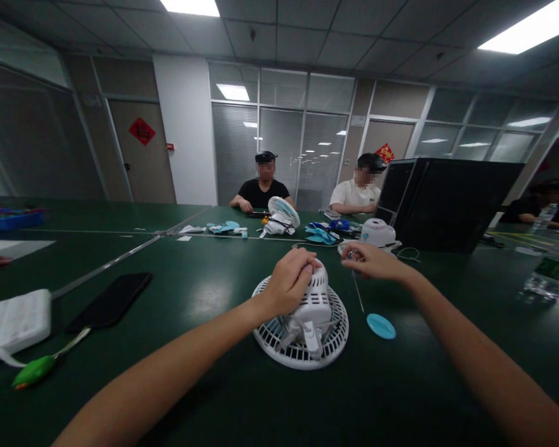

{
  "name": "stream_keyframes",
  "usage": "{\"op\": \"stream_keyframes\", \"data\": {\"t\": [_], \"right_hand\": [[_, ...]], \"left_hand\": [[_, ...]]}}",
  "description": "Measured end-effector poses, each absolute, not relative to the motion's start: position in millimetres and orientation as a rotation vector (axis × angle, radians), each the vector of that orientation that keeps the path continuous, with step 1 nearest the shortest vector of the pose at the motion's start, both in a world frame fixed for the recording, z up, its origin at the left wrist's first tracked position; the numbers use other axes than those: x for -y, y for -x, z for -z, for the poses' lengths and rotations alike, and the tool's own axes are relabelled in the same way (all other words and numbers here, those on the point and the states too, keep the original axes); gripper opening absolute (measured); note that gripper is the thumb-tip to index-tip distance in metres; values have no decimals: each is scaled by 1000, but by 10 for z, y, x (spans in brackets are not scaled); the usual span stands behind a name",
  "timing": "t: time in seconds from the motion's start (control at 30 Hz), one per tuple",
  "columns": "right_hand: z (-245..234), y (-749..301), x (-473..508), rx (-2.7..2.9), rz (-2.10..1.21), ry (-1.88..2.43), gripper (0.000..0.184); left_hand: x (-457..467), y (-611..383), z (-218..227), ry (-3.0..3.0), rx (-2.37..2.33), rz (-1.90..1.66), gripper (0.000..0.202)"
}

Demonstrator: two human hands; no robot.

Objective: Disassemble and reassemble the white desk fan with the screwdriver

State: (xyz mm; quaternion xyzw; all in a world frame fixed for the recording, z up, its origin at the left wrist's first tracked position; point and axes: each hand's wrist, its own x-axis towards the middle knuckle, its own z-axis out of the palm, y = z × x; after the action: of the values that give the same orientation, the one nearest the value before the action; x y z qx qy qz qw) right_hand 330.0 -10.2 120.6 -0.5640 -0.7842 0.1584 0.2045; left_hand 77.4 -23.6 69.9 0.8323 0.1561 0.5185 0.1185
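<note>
Ceiling lights [535,26] shine over a green table [223,416]; I see a white fan [314,304] grille-down, straight ahead at twelve o'clock. The left hand [289,282] curls its fingers over it; at the fan's two o'clock, the right hand's [372,261] fingertips pinch a thin rod [358,293].

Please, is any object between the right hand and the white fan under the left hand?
Nothing visible: only green table shows between the right hand and the white fan. The blue disc lies outside that gap, lower in view.
</note>
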Motion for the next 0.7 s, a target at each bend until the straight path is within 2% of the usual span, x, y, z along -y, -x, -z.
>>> {"op": "stream_keyframes", "data": {"t": [0.13,0.27,0.57,0.7], "right_hand": [[-775,-3506,103,2272,-695,1848,33],[-617,-3544,125,2374,-615,1849,44],[-712,-3637,274,2319,-436,2025,64],[-753,-3758,526,2367,-621,2051,65]], "left_hand": [[236,-776,-696,-2435,-467,-1531,23],[242,-775,-699,-2436,-454,-1546,24],[227,-779,-685,-2435,-446,-1553,22],[229,-790,-683,-2414,-463,-1532,13]]}}
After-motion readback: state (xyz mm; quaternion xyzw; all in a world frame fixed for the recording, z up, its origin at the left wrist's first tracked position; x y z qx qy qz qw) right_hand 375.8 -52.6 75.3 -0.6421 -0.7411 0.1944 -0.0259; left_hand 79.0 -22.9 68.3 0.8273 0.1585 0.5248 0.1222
